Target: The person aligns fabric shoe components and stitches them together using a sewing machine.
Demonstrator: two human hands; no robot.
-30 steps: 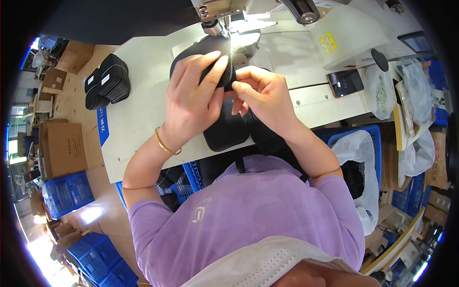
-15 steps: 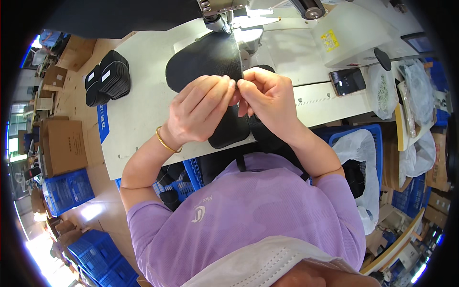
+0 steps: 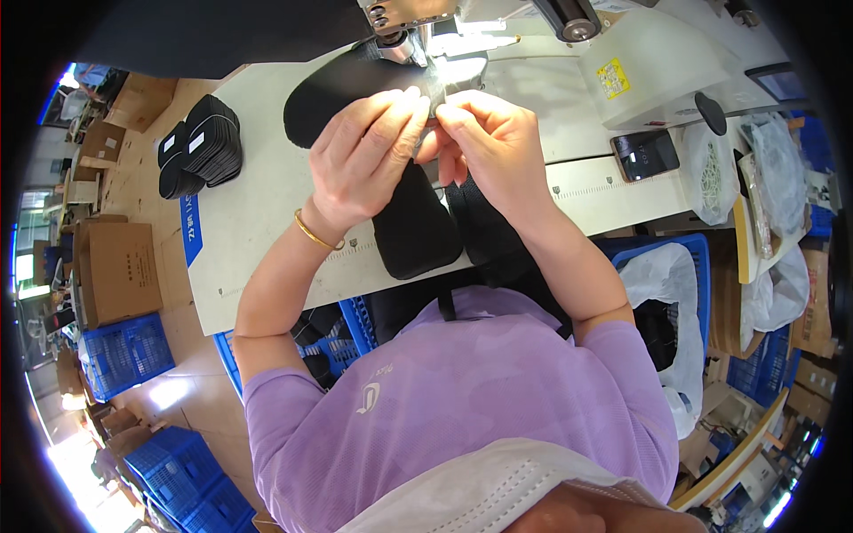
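two hands — left hand (image 3: 369, 155) and right hand (image 3: 493, 147) — pinch a black insole piece (image 3: 413, 222) together, just below the sewing machine (image 3: 418, 27) on the tabletop (image 3: 258, 222).

**Lighting and image quality**

Bright, even light; a small machine lamp throws white glare just above the left hand (image 3: 369, 155) and right hand (image 3: 493, 147). Fisheye bending curves the white worktable (image 3: 258, 231) edges; black vignette rings the frame; lower-left floor overexposed.

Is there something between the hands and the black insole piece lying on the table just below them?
Nothing visible. The left hand and right hand meet fingertip to fingertip, directly over the black insole piece on the white table, with nothing in between.
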